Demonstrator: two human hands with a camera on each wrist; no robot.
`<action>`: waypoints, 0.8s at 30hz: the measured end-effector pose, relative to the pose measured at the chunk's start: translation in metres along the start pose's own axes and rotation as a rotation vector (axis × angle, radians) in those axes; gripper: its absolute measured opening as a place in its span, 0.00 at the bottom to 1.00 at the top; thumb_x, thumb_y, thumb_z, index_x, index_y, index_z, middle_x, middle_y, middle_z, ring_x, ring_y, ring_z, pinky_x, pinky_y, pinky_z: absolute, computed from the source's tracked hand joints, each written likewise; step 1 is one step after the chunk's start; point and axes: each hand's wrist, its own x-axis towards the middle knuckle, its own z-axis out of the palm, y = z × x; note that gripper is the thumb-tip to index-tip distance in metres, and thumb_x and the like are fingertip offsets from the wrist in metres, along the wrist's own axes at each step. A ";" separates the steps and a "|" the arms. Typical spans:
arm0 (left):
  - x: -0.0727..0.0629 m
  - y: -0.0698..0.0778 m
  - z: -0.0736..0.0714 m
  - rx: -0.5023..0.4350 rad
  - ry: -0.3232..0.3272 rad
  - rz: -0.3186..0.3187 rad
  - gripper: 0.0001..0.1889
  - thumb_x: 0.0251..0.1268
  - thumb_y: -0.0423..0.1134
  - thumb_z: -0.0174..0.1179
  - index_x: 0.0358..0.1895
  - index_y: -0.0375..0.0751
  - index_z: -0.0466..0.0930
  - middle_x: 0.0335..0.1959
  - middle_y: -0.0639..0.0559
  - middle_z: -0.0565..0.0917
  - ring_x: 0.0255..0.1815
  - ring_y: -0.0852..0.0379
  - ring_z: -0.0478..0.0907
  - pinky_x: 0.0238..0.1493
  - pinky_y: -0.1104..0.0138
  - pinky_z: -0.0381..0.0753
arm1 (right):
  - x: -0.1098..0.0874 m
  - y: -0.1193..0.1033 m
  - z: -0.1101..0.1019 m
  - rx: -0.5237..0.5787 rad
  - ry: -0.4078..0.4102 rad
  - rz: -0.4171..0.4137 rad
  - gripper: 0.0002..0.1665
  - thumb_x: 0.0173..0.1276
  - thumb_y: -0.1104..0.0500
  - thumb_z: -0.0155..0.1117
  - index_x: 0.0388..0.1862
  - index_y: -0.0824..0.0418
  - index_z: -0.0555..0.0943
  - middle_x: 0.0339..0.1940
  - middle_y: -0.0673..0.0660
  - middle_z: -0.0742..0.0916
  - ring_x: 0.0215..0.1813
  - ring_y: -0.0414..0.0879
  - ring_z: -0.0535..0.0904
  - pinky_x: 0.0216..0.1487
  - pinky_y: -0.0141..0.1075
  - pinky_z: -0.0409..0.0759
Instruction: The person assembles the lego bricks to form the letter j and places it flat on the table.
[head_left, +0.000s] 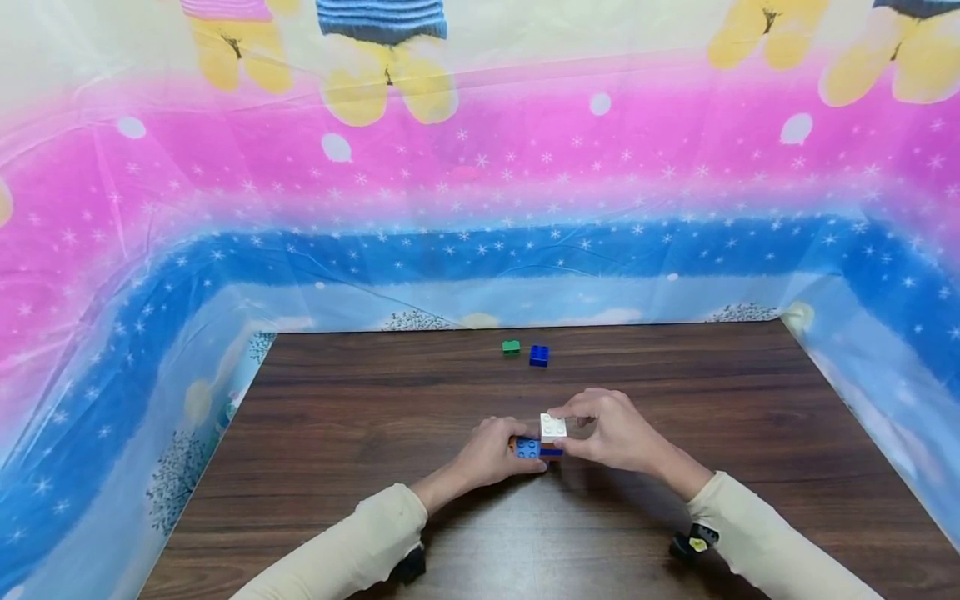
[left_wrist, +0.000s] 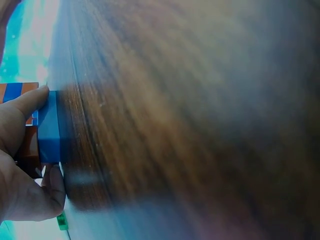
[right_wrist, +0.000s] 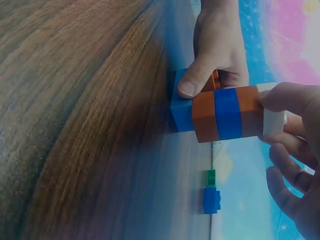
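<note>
A stack of toy building bricks stands on the table between both hands. In the right wrist view it has a light-blue brick (right_wrist: 182,115) at the base, an orange brick (right_wrist: 205,120), a dark-blue brick (right_wrist: 228,115) and another orange brick (right_wrist: 250,112). On top, against the upper orange one, sits a white brick (head_left: 552,427). My left hand (head_left: 491,450) grips the base, thumb and fingers on opposite sides; another orange brick is partly hidden by it. Thumb and fingertips of my right hand (head_left: 615,429) pinch the white brick.
Farther back on the brown wooden table (head_left: 360,375) lie a green brick (head_left: 511,347) and a loose blue brick (head_left: 539,356), side by side with a small gap. A printed pink and blue cloth (head_left: 480,242) hangs behind the table's far edge and along its sides.
</note>
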 end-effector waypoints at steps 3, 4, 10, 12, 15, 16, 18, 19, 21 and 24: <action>0.000 0.002 -0.001 -0.009 -0.003 -0.006 0.24 0.58 0.51 0.76 0.55 0.44 0.88 0.45 0.51 0.88 0.36 0.67 0.79 0.36 0.73 0.77 | 0.000 0.000 0.000 -0.021 -0.011 0.011 0.21 0.60 0.53 0.79 0.53 0.51 0.90 0.44 0.47 0.90 0.36 0.36 0.77 0.33 0.31 0.74; 0.000 0.002 -0.001 -0.013 -0.005 -0.006 0.24 0.58 0.50 0.76 0.55 0.44 0.88 0.45 0.51 0.88 0.36 0.67 0.79 0.36 0.73 0.77 | 0.000 0.000 -0.001 -0.025 -0.015 0.014 0.21 0.60 0.53 0.79 0.54 0.52 0.90 0.45 0.48 0.90 0.36 0.36 0.77 0.33 0.31 0.74; -0.001 0.000 0.000 -0.033 -0.010 0.004 0.23 0.58 0.50 0.76 0.55 0.44 0.88 0.43 0.52 0.88 0.34 0.68 0.78 0.33 0.73 0.77 | -0.001 -0.001 0.001 0.002 -0.016 0.051 0.22 0.60 0.52 0.80 0.54 0.51 0.89 0.45 0.47 0.90 0.36 0.38 0.78 0.33 0.32 0.75; -0.002 -0.001 0.001 -0.037 -0.011 0.003 0.23 0.58 0.50 0.76 0.55 0.44 0.88 0.43 0.53 0.88 0.33 0.68 0.78 0.33 0.73 0.77 | -0.002 0.000 0.002 0.011 -0.016 0.062 0.22 0.60 0.51 0.80 0.54 0.50 0.89 0.45 0.46 0.90 0.37 0.37 0.78 0.33 0.31 0.75; -0.001 -0.003 0.001 -0.037 -0.012 0.002 0.23 0.58 0.50 0.76 0.55 0.44 0.88 0.43 0.53 0.88 0.32 0.69 0.77 0.31 0.73 0.77 | -0.002 0.000 0.002 0.021 -0.022 0.058 0.22 0.61 0.50 0.79 0.55 0.50 0.89 0.44 0.45 0.89 0.40 0.38 0.80 0.35 0.32 0.77; -0.001 -0.003 0.001 -0.038 -0.011 0.002 0.23 0.58 0.50 0.76 0.55 0.44 0.88 0.42 0.54 0.88 0.32 0.69 0.77 0.31 0.73 0.77 | -0.002 0.000 0.002 0.028 -0.024 0.053 0.22 0.61 0.50 0.79 0.55 0.50 0.89 0.44 0.45 0.89 0.40 0.39 0.81 0.36 0.33 0.79; -0.001 -0.003 0.001 -0.038 -0.011 0.007 0.23 0.58 0.50 0.76 0.55 0.44 0.88 0.42 0.54 0.88 0.31 0.69 0.76 0.30 0.74 0.76 | -0.001 0.001 0.000 0.040 -0.036 0.047 0.22 0.63 0.50 0.78 0.55 0.51 0.88 0.44 0.46 0.89 0.42 0.42 0.82 0.37 0.35 0.80; 0.000 -0.003 0.001 -0.041 -0.011 0.008 0.23 0.58 0.50 0.76 0.55 0.44 0.88 0.41 0.54 0.87 0.30 0.69 0.76 0.30 0.73 0.76 | -0.001 0.001 -0.001 0.042 -0.043 0.046 0.22 0.63 0.49 0.78 0.56 0.51 0.88 0.44 0.46 0.89 0.42 0.43 0.83 0.37 0.35 0.81; 0.000 -0.003 0.001 -0.044 -0.011 0.010 0.23 0.58 0.50 0.76 0.55 0.44 0.88 0.41 0.53 0.87 0.30 0.68 0.76 0.29 0.73 0.76 | -0.001 0.001 -0.003 0.044 -0.060 0.047 0.23 0.64 0.48 0.77 0.57 0.51 0.87 0.45 0.46 0.88 0.43 0.43 0.83 0.40 0.36 0.81; 0.001 -0.002 0.000 -0.045 -0.010 0.008 0.24 0.58 0.50 0.76 0.56 0.44 0.88 0.42 0.53 0.87 0.31 0.68 0.77 0.31 0.73 0.77 | -0.001 0.002 -0.004 0.048 -0.076 0.050 0.24 0.65 0.46 0.76 0.58 0.51 0.86 0.45 0.44 0.88 0.43 0.41 0.83 0.42 0.36 0.82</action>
